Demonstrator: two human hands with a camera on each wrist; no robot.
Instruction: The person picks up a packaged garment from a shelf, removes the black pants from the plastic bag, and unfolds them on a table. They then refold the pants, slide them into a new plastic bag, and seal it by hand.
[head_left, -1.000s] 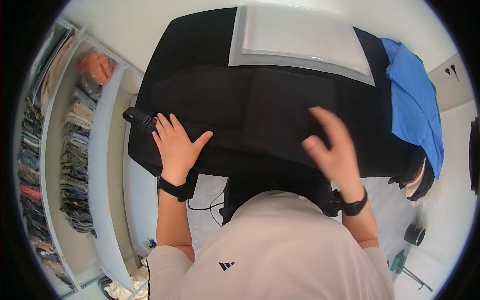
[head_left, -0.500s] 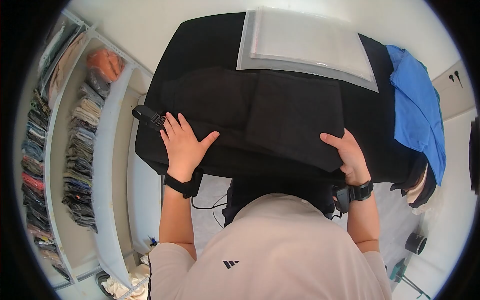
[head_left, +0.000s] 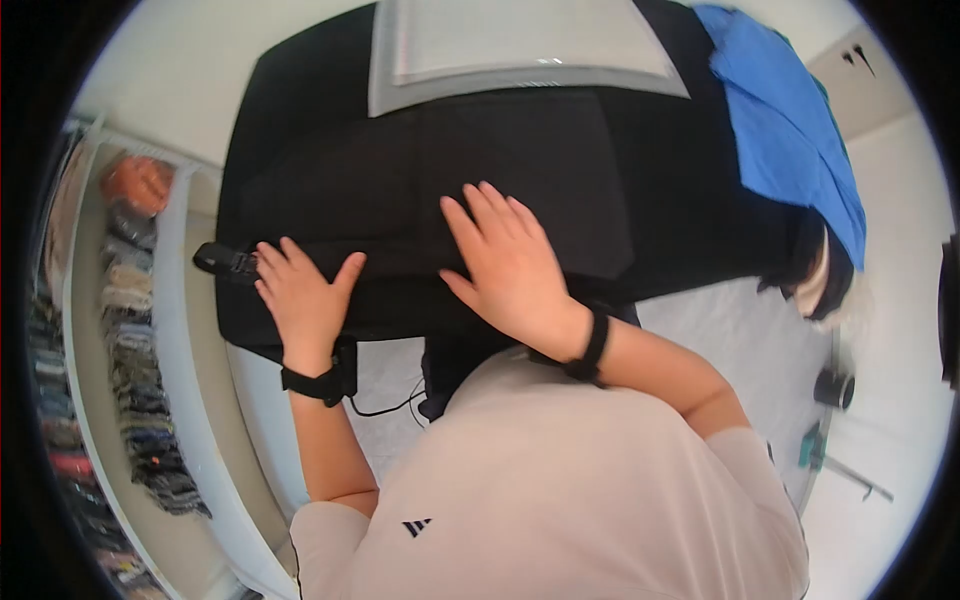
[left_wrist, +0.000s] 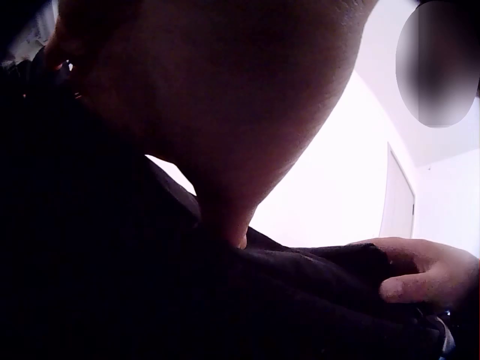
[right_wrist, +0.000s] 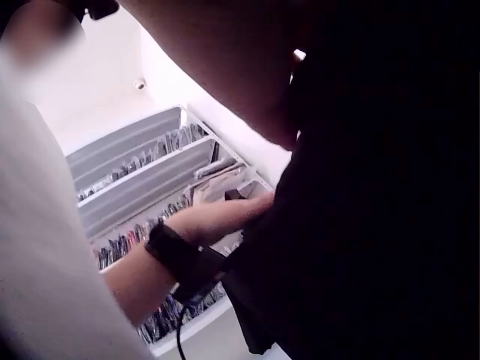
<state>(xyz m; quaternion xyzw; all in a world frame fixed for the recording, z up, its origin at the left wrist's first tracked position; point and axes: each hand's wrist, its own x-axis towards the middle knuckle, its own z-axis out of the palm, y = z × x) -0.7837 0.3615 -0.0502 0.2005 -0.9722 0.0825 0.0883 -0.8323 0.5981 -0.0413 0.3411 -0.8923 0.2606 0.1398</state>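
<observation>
Well, the black garment [head_left: 350, 180] runs lengthwise left to right, across the person's front. The left hand [head_left: 305, 305] rests, fingers spread, by the buckle [head_left: 242, 264] at its left; the right hand [head_left: 510, 275], fingers extended, is nearer its right end, though black-on-black edges seem uncertain.

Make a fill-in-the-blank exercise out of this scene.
The blue cloth hangs at the ____ end of the table.
The left hand and right hand are over fabric coloured ____.
A dark band circles the left ____.

Missing words: right; black; wrist.
</observation>
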